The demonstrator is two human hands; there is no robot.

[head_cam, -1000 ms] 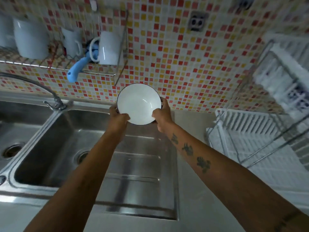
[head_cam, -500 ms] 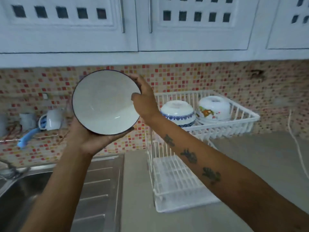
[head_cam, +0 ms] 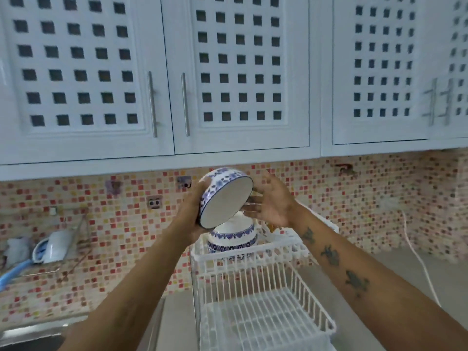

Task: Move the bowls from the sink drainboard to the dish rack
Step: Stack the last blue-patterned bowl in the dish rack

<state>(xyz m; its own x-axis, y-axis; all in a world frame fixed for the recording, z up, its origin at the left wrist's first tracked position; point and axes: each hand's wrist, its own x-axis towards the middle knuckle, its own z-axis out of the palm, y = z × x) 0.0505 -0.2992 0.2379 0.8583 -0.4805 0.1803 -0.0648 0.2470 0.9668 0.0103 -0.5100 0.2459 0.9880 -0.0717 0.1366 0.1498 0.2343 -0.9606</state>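
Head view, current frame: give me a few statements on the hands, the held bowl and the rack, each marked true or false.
1. The left hand holds the blue-and-white patterned ceramic bowl. True.
2. The right hand grips the bowl tightly. False: its fingers are spread open beside the rim.
3. The held bowl is tilted. True.
4. The white wire dish rack has nothing on its upper tier. False: an upturned blue-patterned bowl sits there.
5. The cupboard doors above are open. False: they are shut.

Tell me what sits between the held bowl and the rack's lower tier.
In the head view, an upturned blue-patterned bowl on the dish rack's upper tier sits between the held bowl and the lower tier.
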